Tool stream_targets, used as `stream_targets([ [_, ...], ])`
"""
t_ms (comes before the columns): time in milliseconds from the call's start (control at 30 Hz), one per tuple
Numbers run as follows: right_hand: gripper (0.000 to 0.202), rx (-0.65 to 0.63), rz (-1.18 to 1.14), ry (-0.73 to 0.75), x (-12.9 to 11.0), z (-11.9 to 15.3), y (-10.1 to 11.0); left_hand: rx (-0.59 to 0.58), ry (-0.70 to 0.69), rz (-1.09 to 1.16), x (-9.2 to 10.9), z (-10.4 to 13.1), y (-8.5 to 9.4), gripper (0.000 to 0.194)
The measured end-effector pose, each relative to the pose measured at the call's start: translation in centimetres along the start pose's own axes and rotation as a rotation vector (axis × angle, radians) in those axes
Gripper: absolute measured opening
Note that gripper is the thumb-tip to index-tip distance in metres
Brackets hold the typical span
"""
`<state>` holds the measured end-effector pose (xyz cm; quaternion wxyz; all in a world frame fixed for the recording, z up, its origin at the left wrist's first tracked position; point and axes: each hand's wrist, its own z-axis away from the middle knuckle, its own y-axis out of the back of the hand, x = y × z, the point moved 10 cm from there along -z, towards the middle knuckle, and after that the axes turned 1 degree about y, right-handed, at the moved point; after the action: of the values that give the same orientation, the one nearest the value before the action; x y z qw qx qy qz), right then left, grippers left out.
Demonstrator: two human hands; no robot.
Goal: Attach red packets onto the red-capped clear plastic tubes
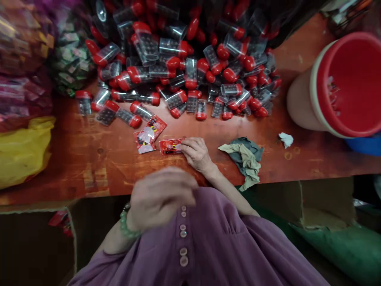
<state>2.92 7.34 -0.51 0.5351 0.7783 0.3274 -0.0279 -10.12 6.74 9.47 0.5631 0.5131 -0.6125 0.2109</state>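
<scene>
My right hand (195, 154) rests at the table's front, its fingers closed on the right end of a small red printed packet (170, 146). Close to the camera, my left hand (163, 196) is raised and blurred by motion, with a green bead bracelet at its wrist; whether it holds anything cannot be made out. Two or so similar red packets (149, 133) lie overlapping just beyond the held one. Behind them spreads a large heap of clear plastic tubes with red caps (178, 99), many showing dark round dots.
Bags of small packets (70, 55) and a yellow plastic bag (25, 149) line the left side. To the right are a crumpled cloth (247, 157), a white scrap (286, 140) and a red-rimmed bucket (309, 95). Cardboard boxes (327, 202) stand below the table edge.
</scene>
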Motion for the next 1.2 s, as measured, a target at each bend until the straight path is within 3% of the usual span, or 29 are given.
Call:
stream_targets([
  [67, 0.025, -0.065, 0.03, 0.031, -0.4, 0.0, -0.3, 0.016, -0.103, -0.23, -2.0, -1.3, -1.3, 0.015],
  [167, 0.028, -0.229, 0.067, 0.052, -0.9, -0.2, -0.9, -0.092, -0.109, -0.62, -6.4, -2.0, -4.2, 0.03],
  [267, 0.029, -0.342, 0.106, 0.018, -1.1, -0.4, 0.6, -0.179, -0.16, -0.725, -8.8, -1.3, -5.9, 0.029],
  [367, 0.034, -0.368, 0.278, -0.233, 1.6, 0.8, 4.8, -0.128, -0.197, -0.759, -9.1, -0.8, -5.7, 0.026],
  [500, 0.043, -0.359, 0.64, -0.66, 7.4, 6.0, 11.1, -0.023, -0.257, -0.789, -8.1, -1.0, -5.1, 0.016],
  [633, 0.035, -0.483, 0.67, -0.738, 11.0, 9.7, 11.2, -0.051, -0.221, -0.815, -7.9, -1.6, -5.4, 0.012],
  [800, 0.029, -0.451, 0.588, -0.727, 12.4, 9.7, 11.7, -0.155, -0.221, -0.914, -7.0, -1.5, -6.5, 0.018],
  [967, 0.039, -0.438, 0.483, -0.733, 13.1, 7.5, 13.4, -0.195, -0.236, -0.958, -7.0, -1.1, -6.8, 0.023],
  [1100, 0.038, -0.222, 0.329, -0.519, 13.2, 0.5, 14.4, -0.188, -0.217, -0.958, -7.6, -0.9, -6.6, 0.027],
  [1200, 0.048, -0.158, 0.361, -0.448, 15.0, -4.7, 13.4, -0.188, -0.199, -0.957, -7.9, -0.8, -6.6, 0.033],
])
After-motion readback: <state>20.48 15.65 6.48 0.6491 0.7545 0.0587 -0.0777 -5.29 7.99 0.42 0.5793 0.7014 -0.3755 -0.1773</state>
